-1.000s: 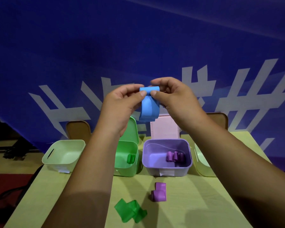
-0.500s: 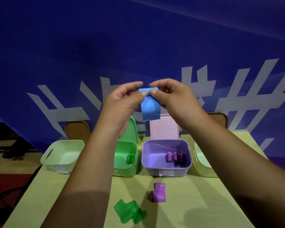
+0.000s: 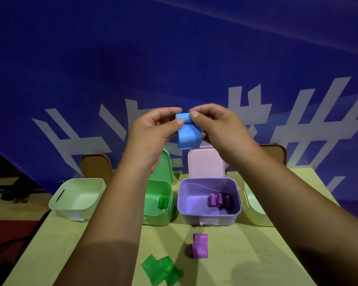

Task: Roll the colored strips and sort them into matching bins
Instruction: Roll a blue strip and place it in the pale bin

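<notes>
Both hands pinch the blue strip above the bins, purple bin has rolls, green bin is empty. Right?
Not quite. The head view shows a green roll in the green bin. The rest holds: left hand and right hand pinch the blue strip, and the purple bin has rolls.

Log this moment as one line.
blue strip: top rolled | left hand: pinches it | right hand: pinches it | table: green strip, purple strip loose | green bin: green roll | purple bin: purple rolls
</notes>
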